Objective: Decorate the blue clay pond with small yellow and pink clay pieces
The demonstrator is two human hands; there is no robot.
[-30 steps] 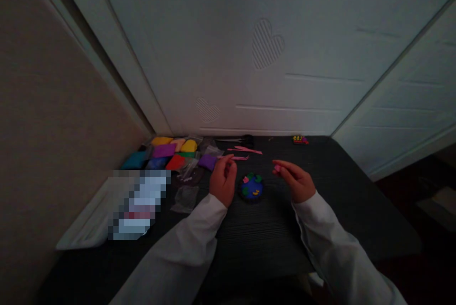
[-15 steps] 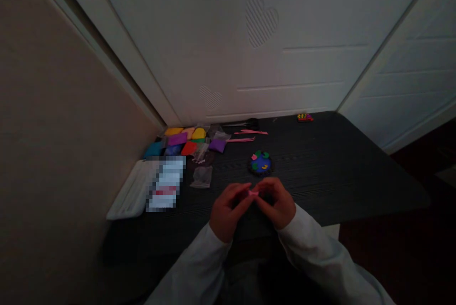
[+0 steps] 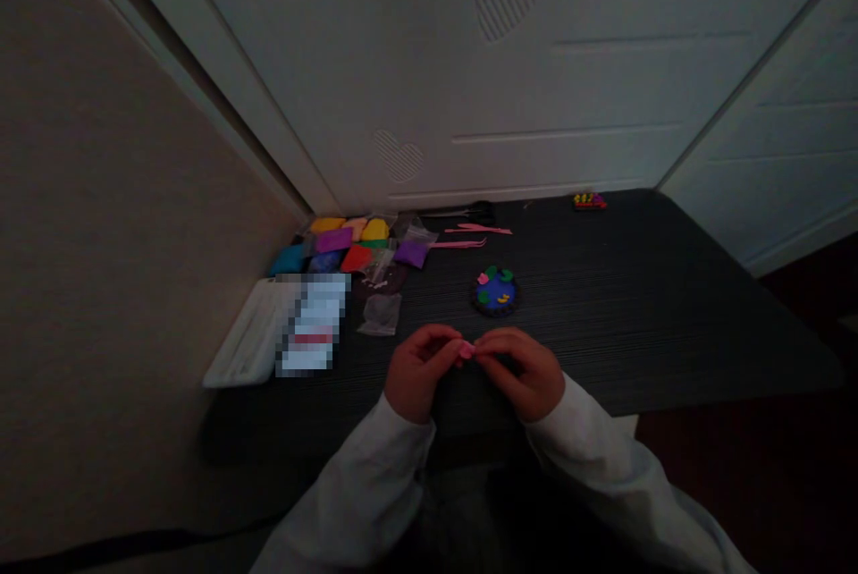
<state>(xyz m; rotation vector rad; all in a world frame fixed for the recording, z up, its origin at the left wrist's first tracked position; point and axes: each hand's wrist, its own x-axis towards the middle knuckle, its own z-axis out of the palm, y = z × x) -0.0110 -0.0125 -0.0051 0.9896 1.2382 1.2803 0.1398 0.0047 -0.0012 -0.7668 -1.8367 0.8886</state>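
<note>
A small piece of pink modelling clay [image 3: 466, 349] is pinched between my two hands, above the near part of the table. My left hand [image 3: 419, 370] grips it between thumb and fingers. From the other side, the fingertips of my right hand [image 3: 524, 370] press on the same piece. Just beyond them lies a round clay pond [image 3: 497, 292], blue with a dark knobbly rim. On it sit green leaf shapes, a pink flower [image 3: 483, 279] and small yellow bits.
Several bags of coloured clay lie at the back left, among them a purple one [image 3: 412, 253]. Pink modelling tools [image 3: 478, 229] and scissors [image 3: 481, 213] are behind the pond. A white tray [image 3: 242, 337] is on the left, a small colourful piece [image 3: 589, 201] at the back right.
My fingers have shifted on the pink clay; the right hand's fingers now lie straighter and more of the clay's rounded face shows. The whole view has tilted slightly downward.
</note>
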